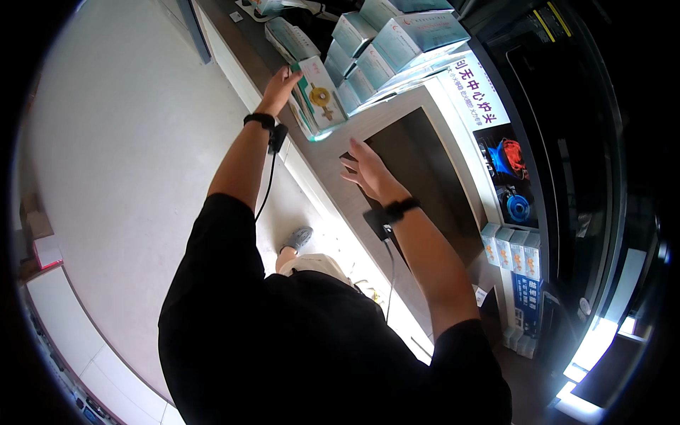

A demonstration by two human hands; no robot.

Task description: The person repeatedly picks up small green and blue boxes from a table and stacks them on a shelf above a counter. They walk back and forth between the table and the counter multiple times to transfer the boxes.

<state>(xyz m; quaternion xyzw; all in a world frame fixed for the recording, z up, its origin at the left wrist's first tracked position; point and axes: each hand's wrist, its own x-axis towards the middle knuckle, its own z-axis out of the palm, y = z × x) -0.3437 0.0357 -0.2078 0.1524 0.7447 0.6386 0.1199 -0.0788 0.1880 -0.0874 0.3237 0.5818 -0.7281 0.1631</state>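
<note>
My left hand point(278, 90) has its fingers closed on the left edge of a white-and-green cardboard box point(319, 95), whose front carries a picture of a brass-coloured part. This box stands at the counter's front edge, tilted a little, beside a stack of pale blue boxes point(373, 64). Close to the box's lower right, my right hand point(370, 172) is held over the counter with its fingers spread and nothing in it. A dark recessed panel point(425, 177) lies behind that hand. Each wrist wears a black band with a small cabled device.
The counter point(322, 159) runs diagonally beside me, with pale floor point(142, 142) to its left. Small white boxes point(511, 249) line the right side below a printed display board point(478, 92). Dark shelving or appliances point(567, 142) stand farther right. Cables hang from both wrists.
</note>
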